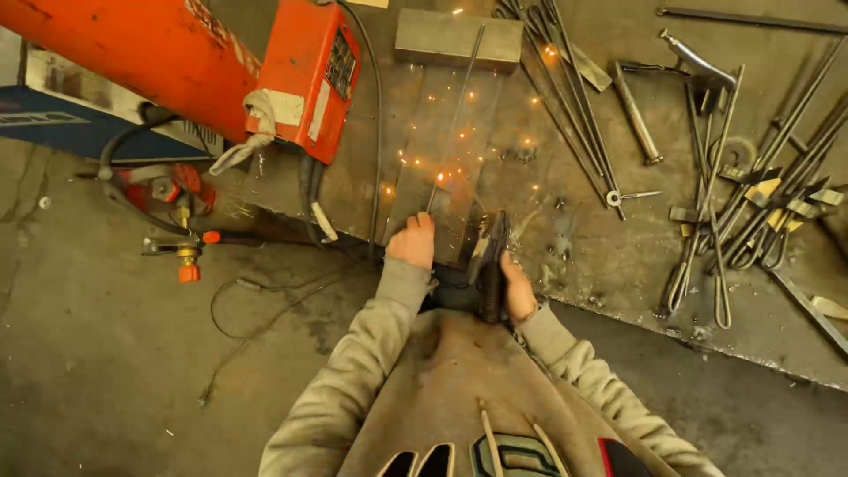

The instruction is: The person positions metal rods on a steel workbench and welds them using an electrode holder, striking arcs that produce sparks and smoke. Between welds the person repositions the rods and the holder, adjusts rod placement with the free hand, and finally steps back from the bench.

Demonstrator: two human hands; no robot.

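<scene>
1. Nearest the camera, two grey sleeves reach away from the person's body toward the near edge of the steel tabletop (pixel 618 265).
2. Right hand (pixel 517 287): fingers clenched around a dark electrode holder (pixel 488 265), which stands at the near edge of the tabletop, just right of the flat steel plate (pixel 442 150).
3. Left hand (pixel 412 240): fingers closed on the near end of a thin welding rod (pixel 433 193), held just above the near part of the plate; the rod's far tip glows orange.
4. Sparks (pixel 459 146) lie scattered across the plate and beyond it.
5. Judged step: the rod is hot and apart from the holder, so the work appears to stand between weld passes. The next move calls for a firm seat of rod in holder and a steady tip close to the plate.
6. Farther right, loose bent steel rods (pixel 733 203) and a locking clamp (pixel 698 66) lie well apart from both hands.
7. Far left, an orange welding machine (pixel 309 75) stands beside an orange gas cylinder (pixel 132 53).
</scene>
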